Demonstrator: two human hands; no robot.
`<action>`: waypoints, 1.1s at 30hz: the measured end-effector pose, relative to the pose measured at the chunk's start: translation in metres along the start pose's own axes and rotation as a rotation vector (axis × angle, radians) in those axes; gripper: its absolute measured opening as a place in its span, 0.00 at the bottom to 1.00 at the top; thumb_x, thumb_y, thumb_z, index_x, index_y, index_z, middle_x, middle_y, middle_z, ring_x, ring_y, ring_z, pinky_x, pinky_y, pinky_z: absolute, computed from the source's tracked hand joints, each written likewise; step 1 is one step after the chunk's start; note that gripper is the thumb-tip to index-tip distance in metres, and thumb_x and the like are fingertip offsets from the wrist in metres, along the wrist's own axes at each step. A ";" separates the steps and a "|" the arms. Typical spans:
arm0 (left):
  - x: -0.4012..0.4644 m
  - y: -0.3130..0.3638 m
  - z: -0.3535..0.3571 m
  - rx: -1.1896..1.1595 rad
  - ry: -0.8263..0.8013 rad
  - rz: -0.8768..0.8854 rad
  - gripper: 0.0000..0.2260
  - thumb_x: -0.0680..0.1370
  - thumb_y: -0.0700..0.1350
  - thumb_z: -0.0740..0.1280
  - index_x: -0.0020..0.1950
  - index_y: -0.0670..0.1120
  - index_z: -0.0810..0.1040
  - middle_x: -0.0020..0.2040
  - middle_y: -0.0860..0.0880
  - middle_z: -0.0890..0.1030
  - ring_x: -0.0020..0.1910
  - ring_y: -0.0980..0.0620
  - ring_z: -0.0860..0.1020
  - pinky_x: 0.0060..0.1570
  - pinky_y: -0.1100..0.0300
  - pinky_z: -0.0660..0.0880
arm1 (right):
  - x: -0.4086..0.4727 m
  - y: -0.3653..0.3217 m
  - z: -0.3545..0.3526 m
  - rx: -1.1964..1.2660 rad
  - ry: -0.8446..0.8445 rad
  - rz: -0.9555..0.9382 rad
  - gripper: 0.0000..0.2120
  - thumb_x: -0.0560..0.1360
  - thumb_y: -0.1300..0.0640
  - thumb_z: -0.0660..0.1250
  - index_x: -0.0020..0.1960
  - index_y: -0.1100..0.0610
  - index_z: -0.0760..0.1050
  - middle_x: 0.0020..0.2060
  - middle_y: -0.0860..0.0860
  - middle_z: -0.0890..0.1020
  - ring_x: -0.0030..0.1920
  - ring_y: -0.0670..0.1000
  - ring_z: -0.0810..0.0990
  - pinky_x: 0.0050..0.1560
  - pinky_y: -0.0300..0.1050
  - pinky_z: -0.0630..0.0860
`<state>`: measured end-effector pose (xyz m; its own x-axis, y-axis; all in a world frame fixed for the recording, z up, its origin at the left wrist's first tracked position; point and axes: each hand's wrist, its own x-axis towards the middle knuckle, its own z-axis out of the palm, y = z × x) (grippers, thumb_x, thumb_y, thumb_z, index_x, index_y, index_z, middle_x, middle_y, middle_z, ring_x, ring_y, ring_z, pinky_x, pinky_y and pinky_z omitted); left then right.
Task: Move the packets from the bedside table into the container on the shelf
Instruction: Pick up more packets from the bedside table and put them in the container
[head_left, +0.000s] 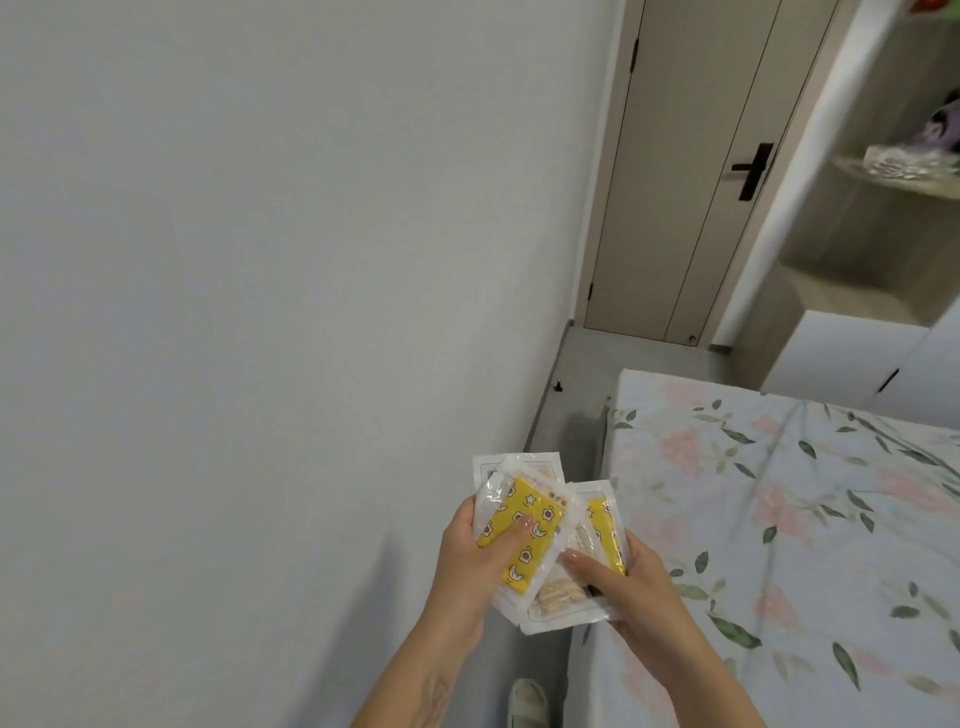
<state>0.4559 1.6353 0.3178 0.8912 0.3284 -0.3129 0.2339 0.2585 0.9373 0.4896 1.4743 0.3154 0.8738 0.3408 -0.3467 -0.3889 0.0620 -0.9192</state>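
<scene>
1. The packets (550, 540) are fanned between both hands, beside the bed (779, 519).
2. Left hand (467, 561) and right hand (631, 587) each grip some, thumbs pressed on top.
3. This looks like the carry step; next, walk to the shelf (904, 182).
4. A clear container (904, 161) sits there, contents unclear.

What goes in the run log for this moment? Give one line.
phase: carrying | left hand: grips packets | right hand: grips same stack | beside bed | container on shelf: ahead, not reached
</scene>
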 end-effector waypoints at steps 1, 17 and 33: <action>0.026 0.007 0.010 0.011 -0.011 0.000 0.16 0.73 0.44 0.74 0.59 0.51 0.77 0.51 0.51 0.85 0.48 0.50 0.85 0.47 0.51 0.83 | 0.024 -0.009 -0.007 0.001 0.019 -0.008 0.15 0.71 0.64 0.71 0.57 0.60 0.75 0.47 0.55 0.86 0.46 0.57 0.86 0.42 0.50 0.82; 0.392 0.130 0.160 0.002 -0.110 -0.031 0.15 0.73 0.42 0.74 0.58 0.49 0.78 0.49 0.49 0.85 0.46 0.48 0.85 0.42 0.53 0.83 | 0.366 -0.191 -0.108 -0.019 0.095 -0.037 0.15 0.72 0.64 0.71 0.58 0.60 0.75 0.49 0.55 0.86 0.48 0.56 0.85 0.49 0.53 0.82; 0.723 0.200 0.294 0.008 -0.138 -0.047 0.12 0.74 0.43 0.73 0.57 0.50 0.79 0.48 0.49 0.86 0.45 0.48 0.85 0.41 0.53 0.82 | 0.682 -0.314 -0.206 0.009 0.149 -0.027 0.14 0.73 0.64 0.71 0.57 0.59 0.76 0.48 0.55 0.86 0.48 0.56 0.85 0.49 0.53 0.82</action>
<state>1.2609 1.6570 0.3240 0.9241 0.1878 -0.3329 0.2791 0.2633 0.9234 1.2675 1.4941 0.3289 0.9173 0.1959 -0.3467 -0.3669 0.0775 -0.9270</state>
